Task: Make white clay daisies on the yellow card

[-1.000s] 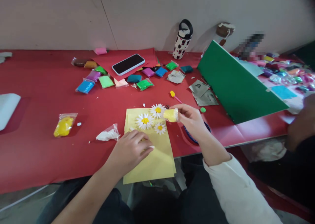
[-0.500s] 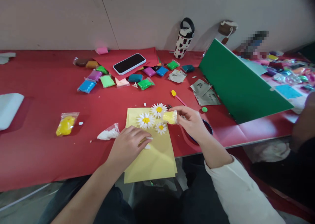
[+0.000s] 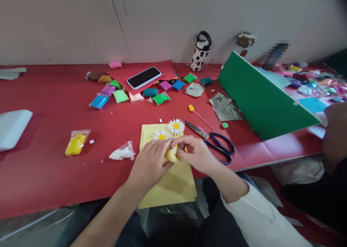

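A yellow pot (image 3: 171, 154), as best one can tell behind the fingers, is sitting between both hands above the yellow paper (image 3: 168, 191). The left hand (image 3: 151, 158) is gripping its left side; the right hand (image 3: 195, 154) is pinching its right end. White flowers (image 3: 176, 126) are lying just beyond the grip, scissors (image 3: 206, 135) to its right, and a bag of white clay (image 3: 122, 152) to its left.

No word, brand or number could be read, as the dark print on the crumpled pale scrap (image 3: 195, 90) and on the lower grey scrap (image 3: 231, 114) was too small and blurred, and the upper grey scrap (image 3: 217, 102) showed only a small dark mark that could not be deciphered.
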`<action>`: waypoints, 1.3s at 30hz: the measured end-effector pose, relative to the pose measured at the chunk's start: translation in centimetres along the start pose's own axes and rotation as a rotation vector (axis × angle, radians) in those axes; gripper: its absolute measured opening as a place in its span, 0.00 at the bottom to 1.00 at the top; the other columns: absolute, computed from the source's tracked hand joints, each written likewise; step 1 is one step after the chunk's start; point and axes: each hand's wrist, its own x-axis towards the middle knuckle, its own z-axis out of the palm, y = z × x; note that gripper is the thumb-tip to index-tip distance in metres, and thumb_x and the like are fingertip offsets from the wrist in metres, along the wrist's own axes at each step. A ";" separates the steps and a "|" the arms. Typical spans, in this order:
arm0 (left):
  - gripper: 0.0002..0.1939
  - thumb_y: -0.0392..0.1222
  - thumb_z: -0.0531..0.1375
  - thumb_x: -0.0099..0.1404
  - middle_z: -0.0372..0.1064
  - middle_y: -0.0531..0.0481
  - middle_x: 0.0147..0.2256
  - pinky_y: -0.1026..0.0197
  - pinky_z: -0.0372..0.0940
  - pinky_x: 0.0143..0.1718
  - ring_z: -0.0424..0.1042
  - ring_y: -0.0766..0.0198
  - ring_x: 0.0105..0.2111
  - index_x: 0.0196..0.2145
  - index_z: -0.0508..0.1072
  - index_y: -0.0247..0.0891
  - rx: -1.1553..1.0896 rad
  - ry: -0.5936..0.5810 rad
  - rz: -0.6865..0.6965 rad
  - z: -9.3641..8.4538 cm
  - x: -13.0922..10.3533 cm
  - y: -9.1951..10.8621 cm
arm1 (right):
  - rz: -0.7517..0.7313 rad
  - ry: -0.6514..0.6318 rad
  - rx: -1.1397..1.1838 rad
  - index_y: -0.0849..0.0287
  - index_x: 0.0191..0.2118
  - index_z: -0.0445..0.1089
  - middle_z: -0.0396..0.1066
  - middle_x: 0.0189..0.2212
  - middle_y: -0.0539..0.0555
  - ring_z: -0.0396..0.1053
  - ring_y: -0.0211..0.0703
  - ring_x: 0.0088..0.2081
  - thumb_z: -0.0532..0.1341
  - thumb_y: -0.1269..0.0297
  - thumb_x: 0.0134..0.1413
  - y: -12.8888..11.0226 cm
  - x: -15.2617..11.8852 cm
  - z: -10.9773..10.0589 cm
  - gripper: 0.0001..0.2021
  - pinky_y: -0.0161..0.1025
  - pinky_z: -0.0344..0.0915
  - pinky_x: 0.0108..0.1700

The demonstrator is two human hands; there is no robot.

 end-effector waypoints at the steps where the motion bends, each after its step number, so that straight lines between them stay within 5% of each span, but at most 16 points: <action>1: 0.12 0.41 0.56 0.67 0.72 0.42 0.43 0.49 0.66 0.47 0.70 0.51 0.46 0.47 0.65 0.37 -0.035 -0.036 -0.019 0.1 0.2 0.1 | -0.021 -0.007 -0.045 0.56 0.36 0.73 0.69 0.23 0.45 0.65 0.34 0.26 0.59 0.72 0.45 -0.4 -0.2 0.3 0.10 0.37 0.64 0.35; 4: 0.08 0.31 0.55 0.59 0.71 0.44 0.37 0.50 0.68 0.41 0.71 0.52 0.41 0.38 0.67 0.37 -0.083 -0.104 -0.079 0.4 0.5 0.4 | -0.093 -0.037 -0.254 0.55 0.38 0.71 0.70 0.25 0.45 0.68 0.36 0.30 0.61 0.73 0.47 -1.3 -0.5 0.4 0.11 0.42 0.62 0.44; 8: 0.06 0.33 0.55 0.58 0.70 0.47 0.33 0.54 0.67 0.34 0.71 0.55 0.36 0.35 0.67 0.38 -0.120 -0.153 -0.136 0.2 0.8 1.0 | -0.116 -0.092 -0.297 0.54 0.39 0.72 0.76 0.34 0.47 0.71 0.36 0.34 0.61 0.76 0.49 -1.9 -0.7 -0.4 0.12 0.42 0.61 0.47; 13: 0.04 0.41 0.56 0.62 0.70 0.49 0.30 0.57 0.65 0.32 0.71 0.57 0.33 0.34 0.68 0.39 -0.194 -0.180 -0.180 -0.5 1.0 1.7 | 0.136 -0.049 0.152 0.55 0.31 0.75 0.77 0.31 0.49 0.72 0.37 0.33 0.66 0.67 0.47 -1.6 -0.7 -0.7 0.03 0.38 0.67 0.39; 17: 0.09 0.47 0.58 0.64 0.73 0.51 0.35 0.60 0.66 0.32 0.73 0.61 0.33 0.38 0.70 0.40 -0.332 -0.196 -0.216 -1.2 1.1 2.3 | 0.338 -0.064 0.611 0.56 0.29 0.75 0.73 0.26 0.48 0.69 0.35 0.27 0.72 0.61 0.37 -1.3 -0.6 -0.1 0.10 0.34 0.66 0.28; 21: 0.12 0.47 0.61 0.63 0.76 0.51 0.37 0.61 0.68 0.34 0.75 0.61 0.35 0.42 0.71 0.41 -0.559 -0.259 -0.243 -1.9 1.3 2.3 | 0.327 -0.041 0.624 0.57 0.29 0.74 0.72 0.25 0.48 0.65 0.32 0.24 0.72 0.55 0.37 -1.4 -0.6 0.3 0.14 0.32 0.60 0.23; 30: 0.08 0.43 0.61 0.61 0.72 0.48 0.25 0.56 0.61 0.30 0.73 0.54 0.27 0.30 0.71 0.35 0.055 -0.038 -0.069 -1.2 0.7 1.2 | 0.266 -0.057 0.261 0.58 0.29 0.73 0.68 0.24 0.47 0.61 0.33 0.25 0.66 0.62 0.45 -2.0 -0.3 0.8 0.06 0.34 0.58 0.28; 36: 0.07 0.31 0.54 0.58 0.67 0.50 0.18 0.56 0.53 0.27 0.67 0.59 0.20 0.26 0.70 0.35 0.284 0.102 0.035 -2.1 0.1 2.1 | 0.243 -0.169 0.100 0.56 0.28 0.64 0.60 0.22 0.42 0.57 0.32 0.25 0.60 0.74 0.39 -3.3 0.0 0.8 0.08 0.32 0.52 0.27; 39: 0.08 0.30 0.53 0.57 0.65 0.51 0.16 0.56 0.52 0.28 0.67 0.60 0.19 0.24 0.70 0.36 0.316 0.149 0.075 -2.6 0.0 2.2 | 0.243 -0.124 -0.059 0.55 0.26 0.59 0.57 0.21 0.42 0.52 0.32 0.25 0.58 0.77 0.36 -4.2 -0.1 1.5 0.10 0.33 0.47 0.26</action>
